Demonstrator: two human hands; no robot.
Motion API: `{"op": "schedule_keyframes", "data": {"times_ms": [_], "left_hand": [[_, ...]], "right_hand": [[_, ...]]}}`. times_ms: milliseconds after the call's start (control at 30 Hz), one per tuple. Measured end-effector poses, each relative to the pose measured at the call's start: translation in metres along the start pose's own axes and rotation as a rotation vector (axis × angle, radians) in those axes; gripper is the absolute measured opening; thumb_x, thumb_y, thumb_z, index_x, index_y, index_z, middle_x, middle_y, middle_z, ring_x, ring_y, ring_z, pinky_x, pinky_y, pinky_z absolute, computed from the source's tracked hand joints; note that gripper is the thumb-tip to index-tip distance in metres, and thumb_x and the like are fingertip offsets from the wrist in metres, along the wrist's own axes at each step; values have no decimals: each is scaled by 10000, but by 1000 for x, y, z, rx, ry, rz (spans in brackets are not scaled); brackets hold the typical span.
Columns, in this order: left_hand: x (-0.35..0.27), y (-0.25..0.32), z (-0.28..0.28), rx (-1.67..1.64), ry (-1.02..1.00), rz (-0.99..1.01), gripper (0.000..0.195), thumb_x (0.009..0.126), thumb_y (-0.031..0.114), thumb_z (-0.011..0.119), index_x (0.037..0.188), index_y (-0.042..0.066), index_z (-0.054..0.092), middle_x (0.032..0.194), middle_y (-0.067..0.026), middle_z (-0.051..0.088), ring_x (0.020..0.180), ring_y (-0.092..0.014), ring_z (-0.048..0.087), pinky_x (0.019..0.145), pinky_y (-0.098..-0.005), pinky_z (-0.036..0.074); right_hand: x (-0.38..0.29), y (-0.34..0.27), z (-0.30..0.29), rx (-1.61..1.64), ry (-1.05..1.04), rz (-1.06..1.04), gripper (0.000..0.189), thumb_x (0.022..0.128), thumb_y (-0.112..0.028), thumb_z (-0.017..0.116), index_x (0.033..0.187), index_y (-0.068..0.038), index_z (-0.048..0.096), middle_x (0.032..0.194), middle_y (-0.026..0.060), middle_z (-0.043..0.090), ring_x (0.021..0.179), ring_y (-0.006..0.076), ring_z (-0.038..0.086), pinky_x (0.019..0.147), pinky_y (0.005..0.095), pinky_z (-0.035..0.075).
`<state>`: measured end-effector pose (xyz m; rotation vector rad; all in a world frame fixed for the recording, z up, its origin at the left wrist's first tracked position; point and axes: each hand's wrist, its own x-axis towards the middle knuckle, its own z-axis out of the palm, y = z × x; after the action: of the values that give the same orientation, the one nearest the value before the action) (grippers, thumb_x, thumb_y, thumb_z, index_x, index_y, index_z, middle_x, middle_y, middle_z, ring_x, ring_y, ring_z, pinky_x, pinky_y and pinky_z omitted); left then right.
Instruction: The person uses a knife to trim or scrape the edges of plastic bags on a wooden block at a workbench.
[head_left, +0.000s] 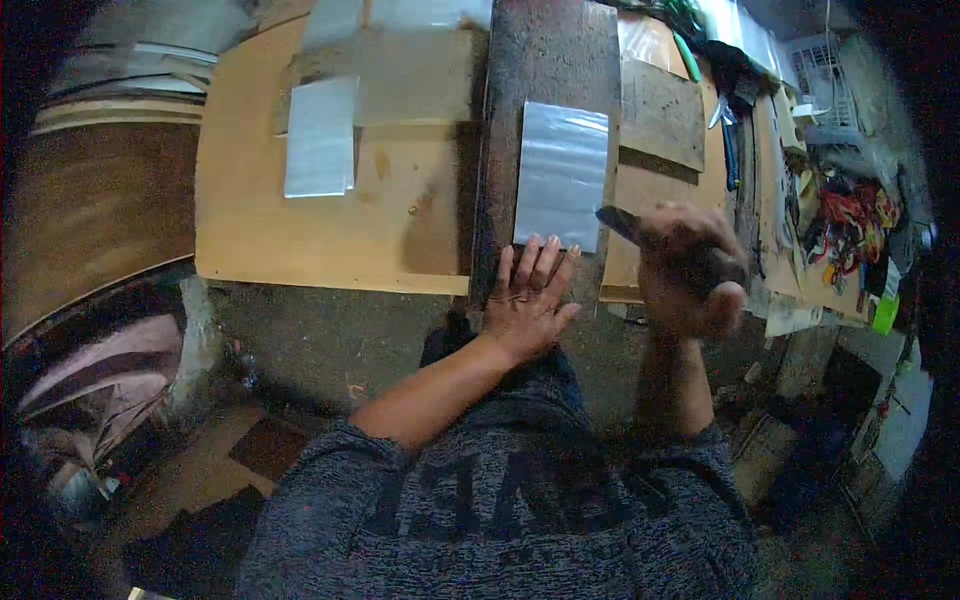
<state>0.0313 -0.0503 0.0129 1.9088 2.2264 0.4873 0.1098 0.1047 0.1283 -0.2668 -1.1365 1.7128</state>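
A rectangular translucent plastic sheet or stack of sheets (564, 176) lies flat on a long dark wooden board (551, 60). My left hand (529, 300) rests palm down on the board with fingers spread, its fingertips touching the near edge of the plastic. Close by on the right, my right hand (690, 262) is closed around a dark tool, blurred, whose dark pointed end (619, 223) meets the right edge of the plastic; it looks like a knife, but its exact kind cannot be told. Another stack of translucent plastic sheets (321, 139) lies on the table to the left.
The long board lies across a light wooden table (247, 187). A small wooden board (661, 116) is right of it. Farther right are blue-handled pliers or cutters (730, 150), a roll of green tape (886, 313), a white plastic basket (821, 71) and a tangle of small tools (855, 225).
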Motion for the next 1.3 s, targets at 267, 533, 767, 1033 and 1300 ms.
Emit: {"op": "schedule_keyframes", "data": {"times_ms": [267, 533, 767, 1033, 1300], "left_hand": [[-4, 0, 4, 15, -22, -35, 697, 776, 493, 561, 1365, 176, 366, 1402, -95, 287, 1345, -293, 169, 1059, -538, 82], [-8, 2, 13, 114, -51, -18, 631, 769, 499, 557, 1283, 152, 442, 1359, -89, 330, 1349, -284, 159, 1054, -555, 67], [-6, 0, 3, -6, -57, -56, 738, 759, 490, 579, 1379, 166, 340, 1439, -81, 261, 1356, -273, 153, 1058, -535, 76], [-3, 2, 3, -38, -11, -52, 769, 740, 486, 601, 1393, 191, 324, 1440, -75, 255, 1352, -272, 166, 1060, -522, 89], [0, 4, 1, 37, -1, -44, 787, 722, 490, 625, 1394, 210, 325, 1431, -85, 266, 1331, -285, 198, 1030, -530, 168]], "right_hand": [[-20, -1, 32, 61, -36, 74, 644, 724, -604, 609, 946, -8, 503, 877, 119, 505, 835, 246, 467, 774, 410, 343], [-17, 26, 39, -84, -63, 57, 715, 719, -656, 591, 993, -1, 499, 888, 121, 503, 831, 247, 466, 729, 386, 382], [-22, 1, 45, -3, 22, 126, 632, 687, -601, 651, 960, -48, 513, 852, 74, 502, 795, 241, 463, 814, 408, 362], [-24, -10, 39, -2, 92, 127, 622, 683, -585, 663, 933, -34, 525, 941, 115, 534, 864, 256, 482, 869, 416, 361], [-23, -7, 16, -49, 142, -29, 603, 734, -561, 620, 925, 4, 531, 770, 49, 424, 739, 206, 401, 657, 363, 336]]}}
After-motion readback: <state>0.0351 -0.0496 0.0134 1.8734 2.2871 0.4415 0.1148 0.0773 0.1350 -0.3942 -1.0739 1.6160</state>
